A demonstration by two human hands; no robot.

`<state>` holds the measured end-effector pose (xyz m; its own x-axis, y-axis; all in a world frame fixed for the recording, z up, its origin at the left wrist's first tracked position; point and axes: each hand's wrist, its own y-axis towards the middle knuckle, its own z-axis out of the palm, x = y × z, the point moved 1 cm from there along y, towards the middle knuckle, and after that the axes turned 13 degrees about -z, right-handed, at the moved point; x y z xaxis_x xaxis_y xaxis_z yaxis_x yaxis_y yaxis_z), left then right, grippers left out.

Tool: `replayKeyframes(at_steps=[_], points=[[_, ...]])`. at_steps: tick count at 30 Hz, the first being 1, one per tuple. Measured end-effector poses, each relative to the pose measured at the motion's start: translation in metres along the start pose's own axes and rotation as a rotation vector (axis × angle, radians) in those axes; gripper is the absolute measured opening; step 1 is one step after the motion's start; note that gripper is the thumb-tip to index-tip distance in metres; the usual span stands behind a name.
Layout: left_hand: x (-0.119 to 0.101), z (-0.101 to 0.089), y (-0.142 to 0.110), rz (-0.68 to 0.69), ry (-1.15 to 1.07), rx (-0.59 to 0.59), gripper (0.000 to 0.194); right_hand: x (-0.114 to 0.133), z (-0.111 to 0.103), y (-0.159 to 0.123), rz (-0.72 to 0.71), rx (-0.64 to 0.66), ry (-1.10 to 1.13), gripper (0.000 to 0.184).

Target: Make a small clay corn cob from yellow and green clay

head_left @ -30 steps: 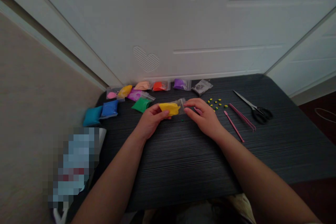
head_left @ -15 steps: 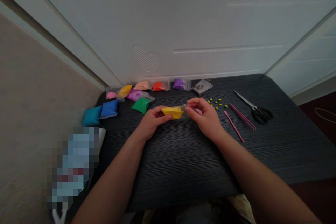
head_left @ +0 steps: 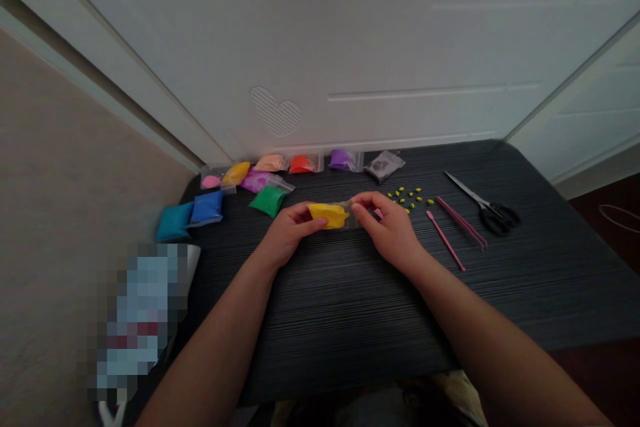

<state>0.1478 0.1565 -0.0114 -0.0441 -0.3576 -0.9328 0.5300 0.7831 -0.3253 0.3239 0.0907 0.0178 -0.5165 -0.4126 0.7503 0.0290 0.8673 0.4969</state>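
A clear zip bag of yellow clay point(head_left: 329, 215) is held level above the dark table point(head_left: 345, 320). My left hand point(head_left: 290, 230) grips its filled end, thumb on top. At the other end, my right hand point(head_left: 387, 223) pinches the clear top edge of the bag between thumb and fingers. Part of a small pink thing point(head_left: 379, 213) shows behind my right hand; its kind is hidden. Just beyond that hand lie several tiny yellow-and-green pieces point(head_left: 410, 194).
Bags of green point(head_left: 269, 200), blue point(head_left: 207, 207), teal point(head_left: 174, 221), red point(head_left: 301, 164), purple point(head_left: 343, 160) and grey point(head_left: 384, 165) clay lie left and back. Rightward are a pink stick tool point(head_left: 446, 241), pink tweezers point(head_left: 461, 222) and black-handled scissors point(head_left: 483, 203). A white door point(head_left: 400, 47) stands behind.
My right hand has closed on the bag's clear end, where its fingers were looser before. The yellow bag has shifted slightly right and been turned nearly level.
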Motion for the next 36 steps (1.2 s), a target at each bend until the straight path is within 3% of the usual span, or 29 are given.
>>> replayKeyframes(at_steps=[6,22,36], points=[[0.000,0.000,0.001,-0.006,-0.023,-0.037,0.023,0.001,0.001,0.000,-0.035,0.070,-0.087,0.013],[0.002,0.001,0.001,-0.031,-0.041,-0.017,0.028,0.000,0.010,-0.004,-0.048,0.068,-0.206,0.015],[-0.003,0.004,0.000,-0.014,-0.113,-0.056,0.024,0.000,0.009,-0.004,-0.033,0.089,-0.160,0.012]])
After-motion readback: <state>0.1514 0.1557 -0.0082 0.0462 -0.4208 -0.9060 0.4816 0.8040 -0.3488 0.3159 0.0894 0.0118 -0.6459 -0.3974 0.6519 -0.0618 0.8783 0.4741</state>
